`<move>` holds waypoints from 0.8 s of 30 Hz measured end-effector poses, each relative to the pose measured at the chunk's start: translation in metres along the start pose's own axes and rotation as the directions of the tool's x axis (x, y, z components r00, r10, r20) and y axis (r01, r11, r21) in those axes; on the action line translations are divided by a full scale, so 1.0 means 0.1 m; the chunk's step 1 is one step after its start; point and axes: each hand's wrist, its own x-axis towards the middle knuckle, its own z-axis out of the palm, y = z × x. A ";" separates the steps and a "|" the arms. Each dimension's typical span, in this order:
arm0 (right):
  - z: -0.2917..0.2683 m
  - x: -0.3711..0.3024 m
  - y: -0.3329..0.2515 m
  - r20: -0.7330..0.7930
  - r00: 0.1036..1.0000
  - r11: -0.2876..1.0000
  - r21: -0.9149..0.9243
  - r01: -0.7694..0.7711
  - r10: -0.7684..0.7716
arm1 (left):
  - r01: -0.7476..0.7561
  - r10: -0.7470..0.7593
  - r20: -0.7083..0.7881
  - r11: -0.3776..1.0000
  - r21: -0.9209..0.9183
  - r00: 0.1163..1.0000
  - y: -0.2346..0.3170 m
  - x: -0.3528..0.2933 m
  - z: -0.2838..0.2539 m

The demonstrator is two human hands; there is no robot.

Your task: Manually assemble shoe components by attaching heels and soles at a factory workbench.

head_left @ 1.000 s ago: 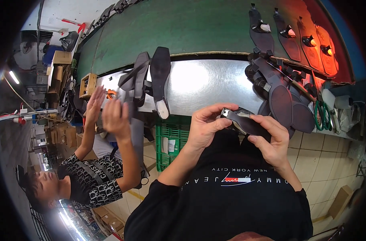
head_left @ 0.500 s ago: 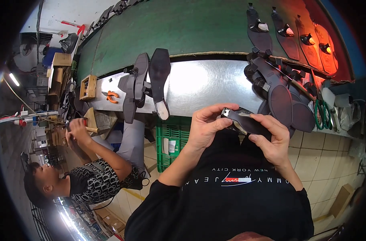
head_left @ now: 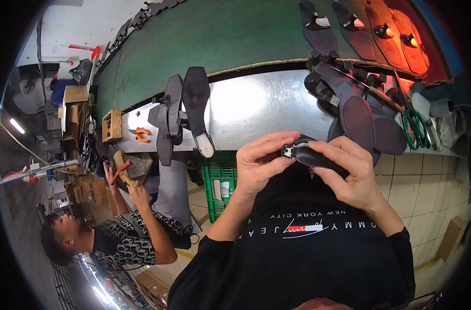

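Note:
A black shoe sole [head_left: 320, 158] is held up in front of my chest, just off the near edge of the metal bench. My left hand [head_left: 261, 164] pinches its narrow end, where a small pale patch with dark spots faces out. Around the wider part, my right hand [head_left: 351, 173] has thumb and fingers closed. The sole looks curved, and the fingers hide part of it. To the left on the bench lie several dark soles [head_left: 168, 111], and a long black sole [head_left: 195, 90] with a pale end leans beside them.
Dark soles with heels are piled [head_left: 357, 116] at the right, beside green-handled scissors [head_left: 415, 129]. Orange-handled pliers [head_left: 141, 134] and a wooden box [head_left: 112, 125] sit left. A green crate [head_left: 210, 192] stands below. At far left a co-worker [head_left: 124, 232] grips a hammer [head_left: 123, 174].
The sole has been turned in my hands, its pale end now facing more toward me. The co-worker's hands have moved apart and lower, the hammer showing more. The whole view has shifted slightly.

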 end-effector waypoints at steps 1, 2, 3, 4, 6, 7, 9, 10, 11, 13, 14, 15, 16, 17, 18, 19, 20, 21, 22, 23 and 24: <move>-0.01 0.01 -0.01 0.009 1.000 0.998 -0.048 0.028 -0.027 | 0.010 -0.010 0.007 1.000 0.000 1.000 0.00 0.00 -0.01; -0.02 0.02 -0.03 0.001 1.000 0.999 -0.046 0.018 -0.018 | 0.008 -0.009 0.025 0.999 0.040 1.000 0.01 -0.01 -0.02; -0.03 0.03 -0.06 0.024 0.999 0.994 -0.102 0.044 -0.041 | 0.006 -0.009 0.044 0.997 0.079 0.999 0.02 -0.01 -0.03; -0.04 0.04 -0.07 0.051 0.997 0.985 -0.155 0.072 -0.065 | 0.014 -0.018 0.049 0.997 0.080 0.999 0.03 -0.01 -0.04; -0.06 0.05 -0.09 0.076 0.996 0.979 -0.194 0.066 -0.052 | -0.005 0.002 0.038 0.997 0.079 0.999 0.03 -0.02 -0.06; -0.07 0.06 -0.11 0.109 0.993 0.970 -0.234 0.072 -0.047 | 0.001 -0.004 0.041 0.997 0.080 0.999 0.03 -0.02 -0.07; -0.13 0.08 -0.14 0.164 0.986 0.972 -0.235 0.034 0.005 | 0.008 -0.014 0.046 0.992 0.127 0.999 0.02 -0.03 -0.11; -0.15 0.08 -0.15 0.220 0.974 0.970 -0.243 0.001 0.054 | 0.013 -0.019 0.050 0.992 0.128 0.999 0.00 -0.03 -0.11; -0.14 0.07 -0.14 0.216 0.975 0.971 -0.241 -0.004 0.058 | -0.001 -0.005 0.046 0.992 0.125 0.999 -0.02 -0.04 -0.12; -0.09 0.06 -0.10 0.093 0.996 0.986 -0.164 0.015 0.000 | -0.010 0.004 0.045 0.992 0.124 0.999 -0.04 -0.04 -0.13; -0.07 0.06 -0.08 0.090 0.996 0.987 -0.162 0.011 0.004 | -0.023 0.016 0.051 0.992 0.124 0.999 -0.05 -0.03 -0.14; -0.06 0.06 -0.05 0.061 0.997 0.989 -0.132 0.061 -0.054 | -0.036 0.029 0.057 0.992 0.124 0.998 -0.06 -0.03 -0.14; -0.05 0.05 -0.04 0.029 0.994 0.988 -0.105 0.112 -0.109 | -0.031 0.024 0.061 0.992 0.124 0.998 -0.06 -0.03 -0.15; -0.04 0.05 -0.04 0.025 0.994 0.989 -0.104 0.107 -0.105 | -0.027 0.021 0.057 0.995 0.098 0.998 -0.07 -0.03 -0.15; -0.03 0.05 -0.03 0.021 0.992 0.983 -0.135 0.124 -0.122 | -0.022 0.018 0.053 0.997 0.070 0.998 -0.08 -0.04 -0.16; -0.02 0.06 -0.03 0.020 0.990 0.976 -0.164 0.143 -0.141 | -0.019 0.015 0.054 0.997 0.073 0.998 -0.10 -0.05 -0.17; -0.01 0.06 -0.03 0.019 0.990 0.977 -0.161 0.141 -0.140 | -0.031 0.028 0.054 0.998 0.046 0.998 -0.12 -0.06 -0.18; 0.00 0.06 -0.03 0.021 0.990 0.976 -0.165 0.144 -0.142 | -0.042 0.041 0.055 0.999 0.019 0.998 -0.14 -0.07 -0.19; 0.00 0.06 -0.03 0.024 0.989 0.975 -0.169 0.146 -0.144 | -0.039 0.038 0.055 0.999 0.019 0.998 -0.14 -0.07 -0.19; 0.01 0.05 -0.02 0.024 0.990 0.975 -0.168 0.144 -0.142 | -0.041 0.040 0.062 0.999 0.011 0.997 -0.15 -0.07 -0.18; 0.01 0.05 -0.01 0.020 0.988 0.971 -0.179 0.157 -0.156 | -0.042 0.042 0.068 0.999 0.003 0.997 -0.15 -0.07 -0.18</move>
